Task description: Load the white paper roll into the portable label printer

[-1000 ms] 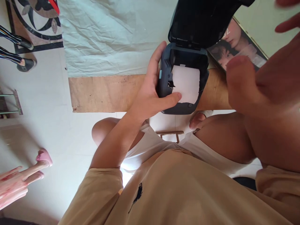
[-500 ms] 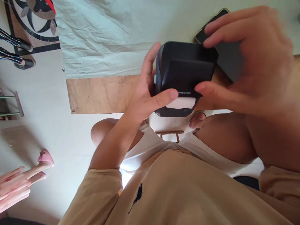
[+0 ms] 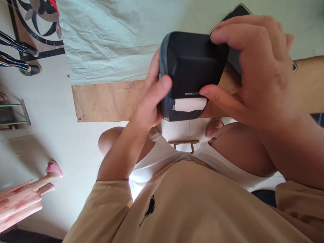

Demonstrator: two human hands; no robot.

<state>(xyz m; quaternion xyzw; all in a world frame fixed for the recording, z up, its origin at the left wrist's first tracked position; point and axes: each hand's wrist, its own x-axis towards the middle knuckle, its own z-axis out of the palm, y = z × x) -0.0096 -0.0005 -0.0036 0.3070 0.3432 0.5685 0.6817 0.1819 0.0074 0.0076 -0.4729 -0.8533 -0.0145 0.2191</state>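
A black label printer [image 3: 194, 72] marked NIIMBOT is held up above the table's front edge, its lid side facing me. A piece of white paper [image 3: 190, 104] with an uneven lower edge sticks out of its slot. My left hand [image 3: 152, 98] is wrapped round the printer's left side, thumb at the front edge and the other fingers behind it. At the right side my right hand [image 3: 255, 67] grips the lid, with the thumb beside the lettering and a fingertip on the upper right corner. Its remaining fingers are curled.
A dark phone [image 3: 236, 11] lies on the table behind my right hand, partly hidden. Pale wrinkled cloth [image 3: 108, 44] covers the table, leaving a bare wooden edge [image 3: 101, 103]. Two other people's feet [image 3: 29, 59] [image 3: 54, 168] show on the floor at left.
The printer has moved slightly up and left. My left thumb has slid back from the paper slot to the printer's left edge. My right hand has moved left with it.
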